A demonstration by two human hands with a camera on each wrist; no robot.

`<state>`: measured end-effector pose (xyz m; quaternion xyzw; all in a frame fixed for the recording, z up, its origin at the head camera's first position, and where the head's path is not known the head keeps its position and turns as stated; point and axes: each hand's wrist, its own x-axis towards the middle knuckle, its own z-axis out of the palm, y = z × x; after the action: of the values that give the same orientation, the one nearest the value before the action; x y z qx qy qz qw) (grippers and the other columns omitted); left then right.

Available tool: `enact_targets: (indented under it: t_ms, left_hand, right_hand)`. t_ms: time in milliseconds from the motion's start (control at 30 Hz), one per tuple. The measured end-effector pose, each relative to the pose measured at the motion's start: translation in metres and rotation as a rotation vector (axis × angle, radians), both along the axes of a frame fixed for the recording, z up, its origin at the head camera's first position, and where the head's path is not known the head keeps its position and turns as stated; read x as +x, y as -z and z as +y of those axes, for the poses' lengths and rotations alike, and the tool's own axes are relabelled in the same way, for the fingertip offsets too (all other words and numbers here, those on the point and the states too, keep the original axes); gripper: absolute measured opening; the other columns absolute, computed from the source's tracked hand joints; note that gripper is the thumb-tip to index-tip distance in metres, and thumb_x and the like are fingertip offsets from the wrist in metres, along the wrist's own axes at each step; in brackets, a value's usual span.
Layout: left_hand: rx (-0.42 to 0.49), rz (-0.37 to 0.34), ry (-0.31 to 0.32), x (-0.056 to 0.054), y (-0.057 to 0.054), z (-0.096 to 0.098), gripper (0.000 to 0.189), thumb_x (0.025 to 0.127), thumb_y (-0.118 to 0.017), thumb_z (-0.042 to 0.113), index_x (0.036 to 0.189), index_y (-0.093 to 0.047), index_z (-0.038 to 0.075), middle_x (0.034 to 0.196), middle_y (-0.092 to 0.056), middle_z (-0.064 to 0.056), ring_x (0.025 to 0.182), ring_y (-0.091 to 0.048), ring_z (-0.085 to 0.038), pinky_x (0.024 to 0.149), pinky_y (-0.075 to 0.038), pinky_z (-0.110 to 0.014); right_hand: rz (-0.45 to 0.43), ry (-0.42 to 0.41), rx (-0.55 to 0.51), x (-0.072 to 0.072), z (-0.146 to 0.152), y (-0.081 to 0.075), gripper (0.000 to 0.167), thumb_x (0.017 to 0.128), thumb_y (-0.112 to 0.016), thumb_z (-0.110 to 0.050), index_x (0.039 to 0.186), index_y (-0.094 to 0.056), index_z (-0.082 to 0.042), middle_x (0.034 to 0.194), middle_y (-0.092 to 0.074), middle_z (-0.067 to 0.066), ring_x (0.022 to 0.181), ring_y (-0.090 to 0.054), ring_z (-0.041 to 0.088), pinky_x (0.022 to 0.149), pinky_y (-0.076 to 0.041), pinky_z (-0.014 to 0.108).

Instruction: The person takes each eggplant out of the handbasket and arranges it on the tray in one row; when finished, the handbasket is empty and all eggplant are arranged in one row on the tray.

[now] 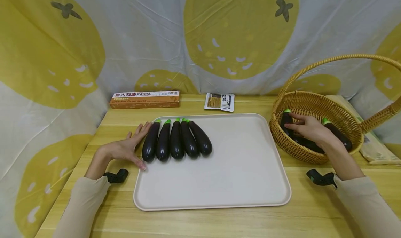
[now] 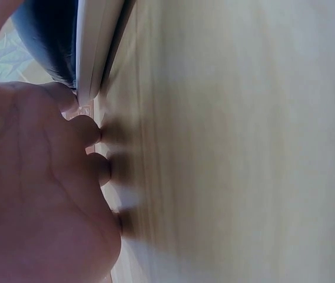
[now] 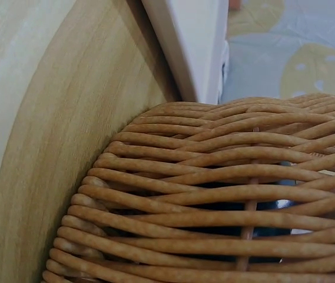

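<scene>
Several dark purple eggplants (image 1: 176, 140) with bright green stem ends lie side by side on the left part of a white tray (image 1: 244, 161). My left hand (image 1: 126, 149) is spread at the tray's left edge, its thumb over the rim and its fingers beside the outermost eggplant. On the right, my right hand (image 1: 308, 126) reaches into a wicker basket (image 1: 313, 98) and pinches an eggplant (image 1: 285, 121) near its green end. Another eggplant (image 1: 339, 135) lies at the basket's right side, and one more is partly hidden beneath the hand.
Behind the tray stand a pasta box (image 1: 144, 100) and a small flat packet (image 1: 219, 102). The basket's tall handle (image 1: 344, 58) arches above its bowl. A beige package (image 1: 377, 147) lies on the wooden table (image 1: 219, 224) beyond the basket. A patterned cloth (image 1: 150, 39) hangs at the back.
</scene>
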<state>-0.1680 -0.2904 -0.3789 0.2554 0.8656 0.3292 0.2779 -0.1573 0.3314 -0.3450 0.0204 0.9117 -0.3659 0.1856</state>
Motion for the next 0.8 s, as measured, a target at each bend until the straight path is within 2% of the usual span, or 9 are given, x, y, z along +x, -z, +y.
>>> enact_targets:
  t_ms: [200, 400, 500, 567, 733, 800]
  left_hand:
    - [-0.001, -0.004, -0.003, 0.0, -0.001, 0.001, 0.153, 0.064, -0.098, 0.032, 0.165, 0.015, 0.013, 0.169, 0.03, -0.019, 0.151, 0.036, -0.045, 0.115, 0.023, -0.075]
    - [0.003, -0.004, -0.002, 0.0, -0.001, 0.001, 0.153, 0.065, -0.098, 0.032, 0.165, 0.015, 0.013, 0.169, 0.03, -0.019, 0.151, 0.036, -0.045, 0.115, 0.024, -0.075]
    - [0.005, -0.006, -0.001, 0.0, -0.001, 0.001, 0.152, 0.065, -0.098, 0.032, 0.165, 0.015, 0.013, 0.169, 0.031, -0.019, 0.151, 0.037, -0.045, 0.115, 0.024, -0.075]
    - [0.004, -0.005, 0.0, 0.0, -0.001, 0.001, 0.152, 0.065, -0.098, 0.032, 0.165, 0.015, 0.013, 0.169, 0.031, -0.019, 0.151, 0.036, -0.045, 0.115, 0.024, -0.075]
    - [0.005, -0.007, -0.003, -0.001, -0.001, 0.001, 0.152, 0.065, -0.098, 0.033, 0.166, 0.014, 0.013, 0.169, 0.03, -0.02, 0.151, 0.036, -0.045, 0.115, 0.024, -0.075]
    - [0.005, -0.009, -0.006, 0.0, -0.001, 0.0, 0.152, 0.065, -0.098, 0.033, 0.166, 0.014, 0.013, 0.169, 0.03, -0.02, 0.151, 0.036, -0.045, 0.115, 0.024, -0.074]
  right_hand:
    - [-0.003, -0.003, -0.022, 0.0, 0.001, 0.0, 0.075, 0.11, -0.05, -0.033, 0.163, -0.013, 0.005, 0.152, -0.037, 0.043, 0.106, -0.069, 0.023, 0.082, -0.058, 0.023]
    - [-0.015, 0.0, -0.027, 0.0, 0.001, -0.002, 0.073, 0.11, -0.049, -0.03, 0.163, -0.012, 0.003, 0.153, -0.036, 0.043, 0.095, -0.063, 0.009, 0.077, -0.056, 0.021]
    - [-0.026, 0.006, -0.032, 0.0, 0.002, -0.002, 0.071, 0.11, -0.048, -0.028, 0.164, -0.011, 0.002, 0.154, -0.036, 0.042, 0.092, -0.06, 0.007, 0.077, -0.056, 0.023]
    - [-0.03, 0.006, -0.038, 0.0, 0.004, -0.002, 0.07, 0.111, -0.047, -0.028, 0.164, -0.011, 0.001, 0.155, -0.034, 0.042, 0.095, -0.061, 0.011, 0.078, -0.058, 0.024]
    - [-0.032, -0.003, -0.079, 0.001, 0.009, -0.006, 0.066, 0.112, -0.042, -0.025, 0.164, -0.01, 0.001, 0.159, -0.025, 0.043, 0.117, -0.061, 0.036, 0.082, -0.061, 0.026]
    - [-0.033, 0.0, -0.097, 0.0, 0.011, -0.008, 0.067, 0.112, -0.043, -0.025, 0.164, -0.01, 0.001, 0.161, -0.021, 0.043, 0.115, -0.065, 0.029, 0.083, -0.061, 0.025]
